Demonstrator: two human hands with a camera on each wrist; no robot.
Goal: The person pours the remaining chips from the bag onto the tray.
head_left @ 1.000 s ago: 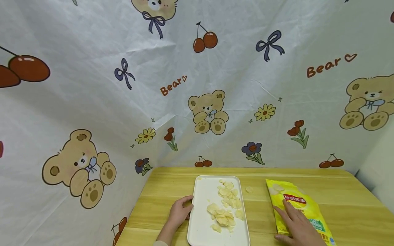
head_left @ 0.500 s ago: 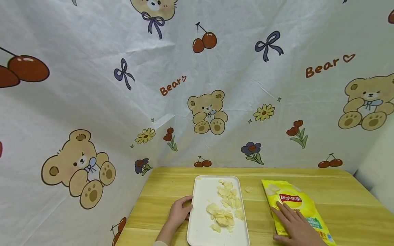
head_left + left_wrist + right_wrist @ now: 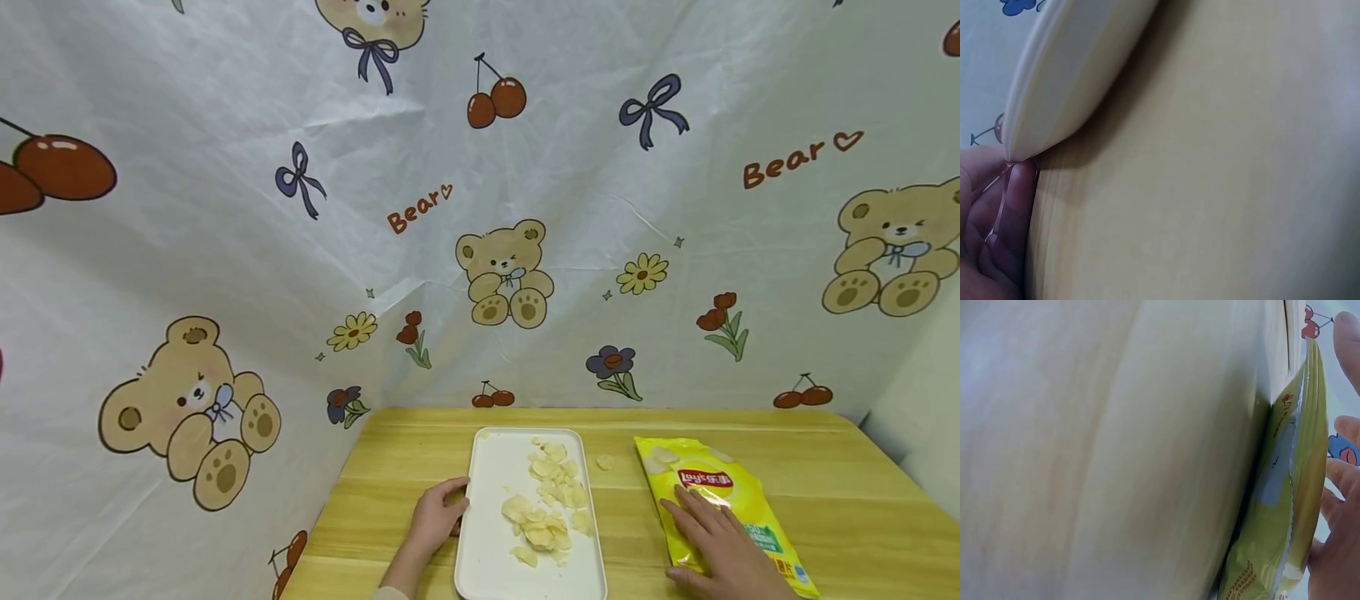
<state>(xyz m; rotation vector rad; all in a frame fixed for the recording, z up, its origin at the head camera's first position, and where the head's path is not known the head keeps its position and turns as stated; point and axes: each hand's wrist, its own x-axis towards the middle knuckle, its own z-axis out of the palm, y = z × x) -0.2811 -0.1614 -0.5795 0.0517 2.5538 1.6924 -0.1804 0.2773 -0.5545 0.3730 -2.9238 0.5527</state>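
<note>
A white rectangular tray [image 3: 487,546] lies on the wooden table, with potato chips [image 3: 545,531] scattered over its middle and right side. At its left edge, my left hand [image 3: 435,517] holds the rim; the left wrist view shows fingertips [image 3: 1021,178] right at the tray's rim [image 3: 1054,94]. Farther right lies a yellow chip bag [image 3: 701,454] with a red label, its top end pointing away from me. My right hand [image 3: 723,546] rests on the bag with its fingers spread; the right wrist view shows the bag [image 3: 1297,481] from the side, beneath the fingers [image 3: 1344,478].
One loose chip [image 3: 604,461] lies on the table [image 3: 622,533] between the tray and the bag. Behind the table's far edge hangs a light cloth [image 3: 555,358] printed with bears, cherries and flowers, which also covers the left side.
The bag's far end has shifted a little to the left under my right hand, and its red label now faces up more plainly. My left hand and the tray stay in place.
</note>
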